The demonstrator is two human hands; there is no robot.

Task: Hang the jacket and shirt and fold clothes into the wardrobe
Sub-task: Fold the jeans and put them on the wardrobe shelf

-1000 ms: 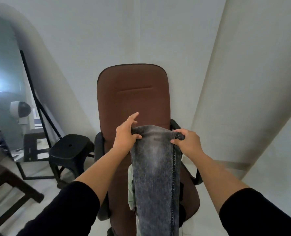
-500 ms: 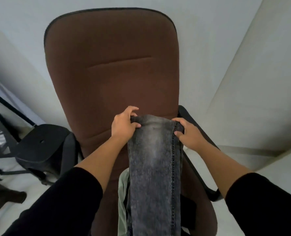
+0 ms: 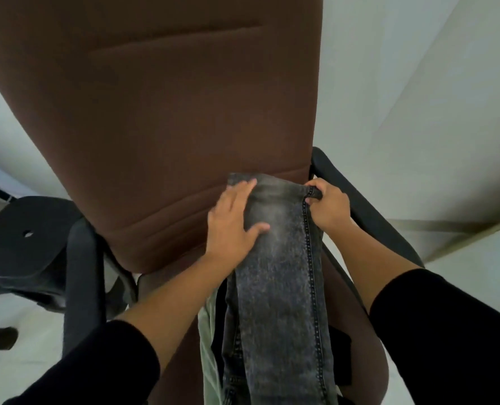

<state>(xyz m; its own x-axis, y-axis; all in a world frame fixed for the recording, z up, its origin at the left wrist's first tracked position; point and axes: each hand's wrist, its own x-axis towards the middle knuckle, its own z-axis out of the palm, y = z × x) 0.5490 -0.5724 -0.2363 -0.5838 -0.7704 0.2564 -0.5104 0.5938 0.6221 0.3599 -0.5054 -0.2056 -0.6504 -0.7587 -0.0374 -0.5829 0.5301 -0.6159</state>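
Flattening now, left hand (image 3: 233,220) spreads open on jeans (image 3: 280,276); right hand (image 3: 327,208) stays pinching the hem.

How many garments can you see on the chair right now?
2: the grey jeans held by both hands over the chair seat, and a pale green garment beneath their left edge. More may be hidden underneath.

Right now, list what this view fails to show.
- Grey washed denim jeans: lower part cut off by the bottom edge.
- Pale green garment: mostly hidden under the jeans.
- Brown fabric office chair: top cut off by the frame.
- Wardrobe: out of frame.
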